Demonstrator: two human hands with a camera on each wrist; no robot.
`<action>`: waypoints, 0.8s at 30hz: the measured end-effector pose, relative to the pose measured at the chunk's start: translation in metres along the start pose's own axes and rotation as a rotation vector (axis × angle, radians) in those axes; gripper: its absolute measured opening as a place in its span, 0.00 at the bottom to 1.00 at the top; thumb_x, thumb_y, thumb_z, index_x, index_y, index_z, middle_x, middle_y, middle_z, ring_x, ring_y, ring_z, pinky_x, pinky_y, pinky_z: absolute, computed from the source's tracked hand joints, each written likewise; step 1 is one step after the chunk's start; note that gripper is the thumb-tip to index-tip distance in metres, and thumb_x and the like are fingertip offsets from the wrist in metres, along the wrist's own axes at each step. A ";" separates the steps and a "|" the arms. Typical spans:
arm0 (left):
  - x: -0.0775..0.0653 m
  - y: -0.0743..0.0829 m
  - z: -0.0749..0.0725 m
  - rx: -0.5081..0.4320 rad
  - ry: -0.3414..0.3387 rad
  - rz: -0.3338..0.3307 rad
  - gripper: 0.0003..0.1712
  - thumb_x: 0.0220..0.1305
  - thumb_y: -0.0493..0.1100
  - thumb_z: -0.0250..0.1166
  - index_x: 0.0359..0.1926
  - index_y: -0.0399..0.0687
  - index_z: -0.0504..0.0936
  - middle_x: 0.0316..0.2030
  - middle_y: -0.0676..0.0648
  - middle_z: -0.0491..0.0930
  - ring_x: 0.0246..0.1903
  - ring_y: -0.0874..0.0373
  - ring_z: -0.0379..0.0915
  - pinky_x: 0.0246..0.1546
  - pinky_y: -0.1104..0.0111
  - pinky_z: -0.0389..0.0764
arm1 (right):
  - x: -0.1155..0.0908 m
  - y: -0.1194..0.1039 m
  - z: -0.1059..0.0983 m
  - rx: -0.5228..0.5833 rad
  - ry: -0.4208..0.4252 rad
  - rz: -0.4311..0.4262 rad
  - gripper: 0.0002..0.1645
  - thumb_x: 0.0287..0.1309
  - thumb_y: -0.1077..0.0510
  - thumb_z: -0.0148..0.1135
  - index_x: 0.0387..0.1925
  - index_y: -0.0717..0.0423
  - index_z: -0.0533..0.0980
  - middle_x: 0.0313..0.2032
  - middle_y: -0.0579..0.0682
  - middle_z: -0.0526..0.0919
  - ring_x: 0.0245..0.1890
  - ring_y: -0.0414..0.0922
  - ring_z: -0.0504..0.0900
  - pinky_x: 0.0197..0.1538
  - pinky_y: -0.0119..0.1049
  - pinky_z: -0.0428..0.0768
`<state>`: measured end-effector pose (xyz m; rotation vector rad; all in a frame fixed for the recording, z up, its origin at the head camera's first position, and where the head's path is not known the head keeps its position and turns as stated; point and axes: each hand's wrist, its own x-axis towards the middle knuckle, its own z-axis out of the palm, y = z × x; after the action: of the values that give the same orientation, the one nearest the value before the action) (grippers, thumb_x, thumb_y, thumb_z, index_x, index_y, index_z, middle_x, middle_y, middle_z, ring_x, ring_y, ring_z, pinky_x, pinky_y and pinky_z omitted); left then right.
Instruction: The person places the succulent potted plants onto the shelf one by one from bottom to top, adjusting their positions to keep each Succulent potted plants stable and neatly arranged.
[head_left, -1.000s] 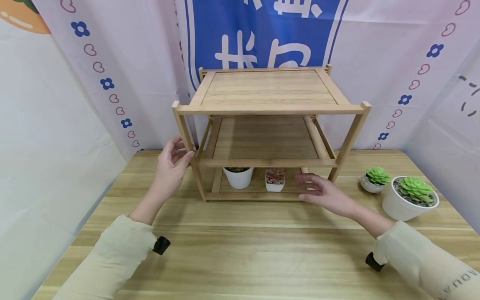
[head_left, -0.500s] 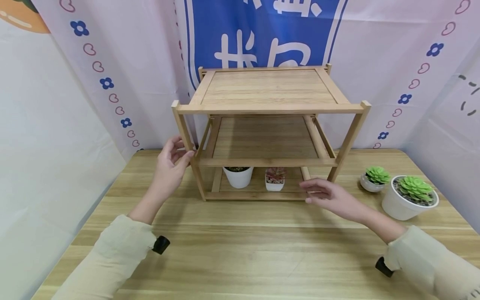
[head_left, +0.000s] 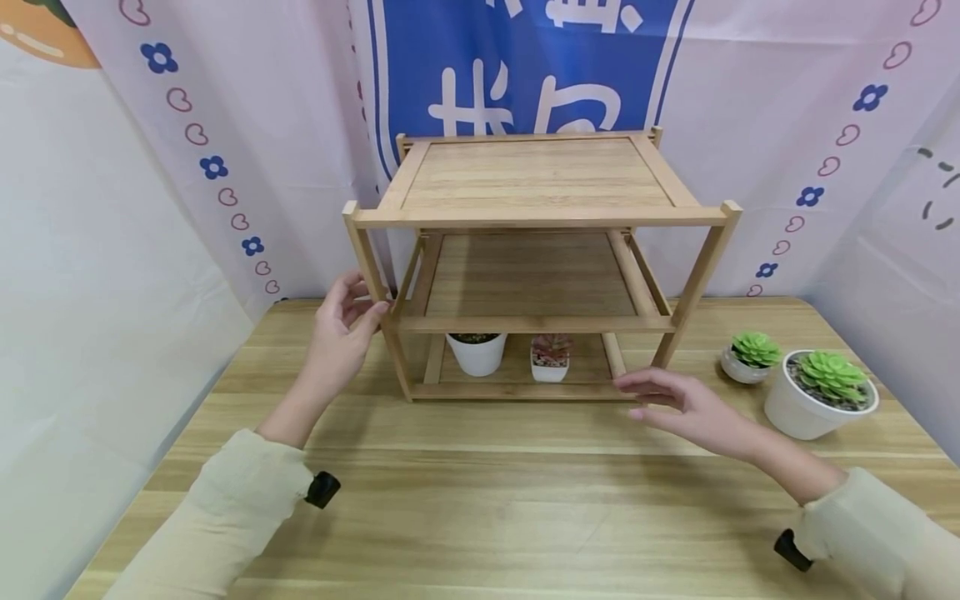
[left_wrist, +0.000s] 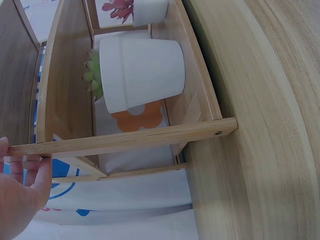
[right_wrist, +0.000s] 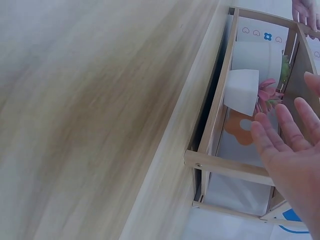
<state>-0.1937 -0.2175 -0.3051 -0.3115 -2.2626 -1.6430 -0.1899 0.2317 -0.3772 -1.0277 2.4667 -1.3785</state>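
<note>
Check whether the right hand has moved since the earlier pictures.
Yes: in the head view, the right hand has shifted right and slightly down the picture, away from the red plant on the rack.

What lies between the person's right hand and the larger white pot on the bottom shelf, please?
In the head view, the small white pot with the reddish plant stands between the right hand and the larger white pot.

White Chinese characters (head_left: pixel 478 110) on blue banner (head_left: pixel 517 50), partly hidden.

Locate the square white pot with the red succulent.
Head view: the square pot sits on the bottom shelf of the light wooden rack, just right of the larger round white pot.
</note>
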 end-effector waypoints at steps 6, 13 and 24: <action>0.001 0.001 0.000 0.016 0.000 -0.008 0.27 0.77 0.31 0.56 0.71 0.29 0.60 0.60 0.33 0.70 0.57 0.47 0.71 0.54 0.77 0.80 | -0.008 -0.001 -0.004 0.004 0.032 -0.036 0.20 0.70 0.67 0.61 0.61 0.64 0.76 0.58 0.64 0.80 0.57 0.45 0.80 0.60 0.31 0.80; -0.001 0.001 0.001 0.019 -0.002 -0.024 0.27 0.77 0.32 0.56 0.71 0.30 0.61 0.60 0.33 0.70 0.57 0.47 0.71 0.53 0.77 0.80 | -0.020 -0.002 -0.010 0.026 0.042 -0.001 0.16 0.71 0.67 0.59 0.58 0.65 0.78 0.55 0.60 0.83 0.53 0.39 0.82 0.55 0.30 0.83; -0.001 0.001 0.001 -0.003 0.007 -0.017 0.26 0.76 0.30 0.56 0.70 0.29 0.61 0.60 0.30 0.70 0.58 0.43 0.71 0.53 0.78 0.79 | -0.031 -0.003 -0.021 0.017 0.093 -0.017 0.17 0.71 0.70 0.57 0.58 0.64 0.78 0.56 0.42 0.83 0.54 0.34 0.80 0.56 0.25 0.80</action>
<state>-0.1927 -0.2160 -0.3045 -0.2883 -2.2639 -1.6538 -0.1737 0.2652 -0.3692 -1.0058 2.5117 -1.4827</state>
